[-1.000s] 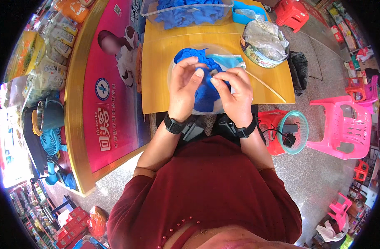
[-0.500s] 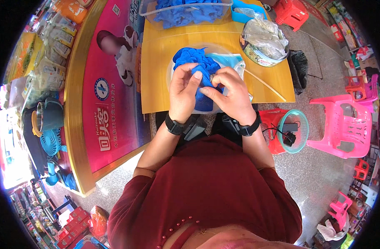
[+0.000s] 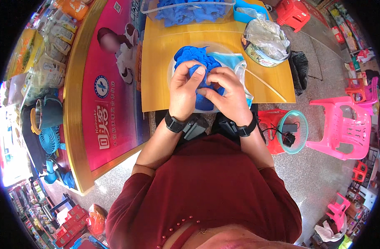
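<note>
Nearest, the left hand (image 3: 183, 91) and right hand (image 3: 231, 91) meet at the fingertips, each forearm wearing a black wristband (image 3: 173, 124). The left grip is pinched, thumb to forefinger, on a blue piece (image 3: 202, 103) that hangs between the hands over a clear round container (image 3: 171, 74). Compared with one second ago, the right thumb sits lower, and the right fingers have curled in closer to the left thumb. Whether the right grip has the piece pinched cannot be told, as its fingers cover the contact. In judgement, the change marks closer fingertip handling of one piece, with that work unfinished. Just beyond, a blue heap (image 3: 194, 54) lies in the container. A light-blue sheet-like item (image 3: 229, 61) is beside it, and a thin stick (image 3: 264, 85) lies to the right on the yellow worktop (image 3: 157, 83). Farther off stand a round tub (image 3: 260, 60) topped with crumpled clear plastic (image 3: 266, 35) and, at the far edge, a clear bin (image 3: 190, 25) of blue pieces.
</note>
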Demonstrator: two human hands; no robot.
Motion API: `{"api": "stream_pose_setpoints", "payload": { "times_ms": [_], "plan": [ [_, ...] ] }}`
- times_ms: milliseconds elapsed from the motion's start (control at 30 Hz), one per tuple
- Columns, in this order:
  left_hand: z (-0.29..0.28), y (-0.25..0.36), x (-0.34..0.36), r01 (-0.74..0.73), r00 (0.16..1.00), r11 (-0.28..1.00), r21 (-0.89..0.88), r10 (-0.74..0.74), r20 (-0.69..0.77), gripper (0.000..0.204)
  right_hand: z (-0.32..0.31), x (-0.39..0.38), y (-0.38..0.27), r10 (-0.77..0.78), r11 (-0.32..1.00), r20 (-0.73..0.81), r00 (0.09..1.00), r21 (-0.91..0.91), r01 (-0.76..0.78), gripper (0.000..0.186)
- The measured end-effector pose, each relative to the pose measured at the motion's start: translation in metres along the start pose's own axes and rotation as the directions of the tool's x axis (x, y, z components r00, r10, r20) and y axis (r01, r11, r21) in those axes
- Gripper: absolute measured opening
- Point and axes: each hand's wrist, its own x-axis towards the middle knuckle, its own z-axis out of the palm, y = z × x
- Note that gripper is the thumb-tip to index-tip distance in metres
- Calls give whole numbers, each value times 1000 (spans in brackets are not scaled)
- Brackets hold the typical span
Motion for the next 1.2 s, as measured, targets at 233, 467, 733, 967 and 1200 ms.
{"api": "stream_pose_setpoints", "payload": {
  "times_ms": [233,467,733,967,1200],
  "plan": [
    [4,0,4,20,998,990,-139,-28,-57,7,3,-3,-1,124,952,-78,989,291,-96,15],
    [11,-1,1,5,1000,1000,29,-5,0,15,9,-5,7,149,954,-22,989,267,-138,23],
    [14,3,-5,-18,989,966,259,-20,143,45,5,2,4,273,945,-230,934,246,-216,28],
    [20,6,-8,-36,984,946,322,-24,179,54,1,-3,5,146,988,-318,937,83,-126,15],
    [-2,7,3,497,831,860,118,-510,220,42,-3,-7,5,56,997,-380,923,-21,-69,11]
  ]
}}
